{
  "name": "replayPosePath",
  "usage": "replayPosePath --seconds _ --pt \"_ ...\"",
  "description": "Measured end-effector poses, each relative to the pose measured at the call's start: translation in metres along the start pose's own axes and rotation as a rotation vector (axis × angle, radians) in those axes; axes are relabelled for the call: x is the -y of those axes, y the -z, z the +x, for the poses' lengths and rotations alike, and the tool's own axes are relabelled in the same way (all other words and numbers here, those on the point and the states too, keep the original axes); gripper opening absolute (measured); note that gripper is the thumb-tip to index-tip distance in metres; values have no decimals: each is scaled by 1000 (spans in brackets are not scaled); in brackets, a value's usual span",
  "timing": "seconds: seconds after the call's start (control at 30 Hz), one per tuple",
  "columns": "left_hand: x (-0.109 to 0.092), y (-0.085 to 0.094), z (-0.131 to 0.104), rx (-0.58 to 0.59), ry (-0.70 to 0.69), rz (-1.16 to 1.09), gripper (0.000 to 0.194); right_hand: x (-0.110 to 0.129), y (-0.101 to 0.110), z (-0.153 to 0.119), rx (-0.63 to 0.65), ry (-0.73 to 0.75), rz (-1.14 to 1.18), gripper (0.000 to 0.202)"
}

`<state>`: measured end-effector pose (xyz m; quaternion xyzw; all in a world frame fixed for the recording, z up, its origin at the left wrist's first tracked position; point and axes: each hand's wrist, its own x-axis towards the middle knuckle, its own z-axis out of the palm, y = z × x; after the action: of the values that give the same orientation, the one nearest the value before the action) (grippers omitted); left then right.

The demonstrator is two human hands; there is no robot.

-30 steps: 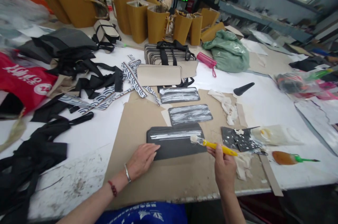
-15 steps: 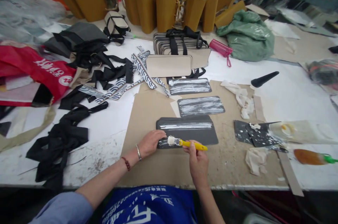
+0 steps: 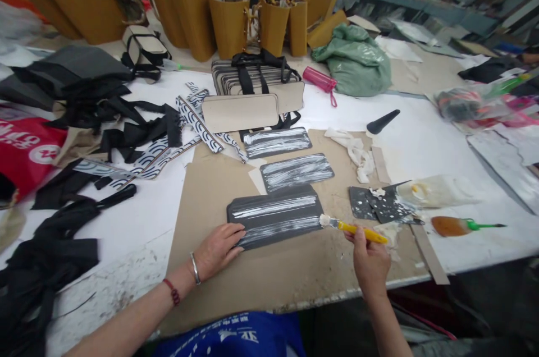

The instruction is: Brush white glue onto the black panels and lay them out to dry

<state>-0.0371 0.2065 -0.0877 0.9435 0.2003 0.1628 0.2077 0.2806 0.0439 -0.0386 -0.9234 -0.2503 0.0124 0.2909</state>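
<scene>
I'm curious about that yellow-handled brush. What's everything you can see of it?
The brush has a glossy yellow handle, plastic by the look of it, a pale, smeared band, and short bristles clotted with something whitish. The right hand grips the handle, hiding part of it. The bristles point left, at the right edge of the dark, white-streaked panel; whether they touch it is hard to tell. The handle's end slants right and slightly toward the person.
</scene>
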Motion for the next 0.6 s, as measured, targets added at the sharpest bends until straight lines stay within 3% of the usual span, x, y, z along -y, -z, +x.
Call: replayPosePath --seconds 0.13,0.23,0.3,0.47,0.6 --pt "-1 -1 -2 -17 -30 20 28 5 1 -13 -86 304 -48 53" --pt "-3 0 -4 -2 -47 32 33 16 -12 -41 -57 601 17 34" --pt "-3 -1 -6 1 -50 35 36 29 -23 -65 -13 722 59 25" --pt "-2 -8 -9 -22 1 -8 40 71 -40 -126 136 790 240 32" --pt "-2 -13 -11 -70 23 -73 48 94 -42 -155 219 837 320 36"
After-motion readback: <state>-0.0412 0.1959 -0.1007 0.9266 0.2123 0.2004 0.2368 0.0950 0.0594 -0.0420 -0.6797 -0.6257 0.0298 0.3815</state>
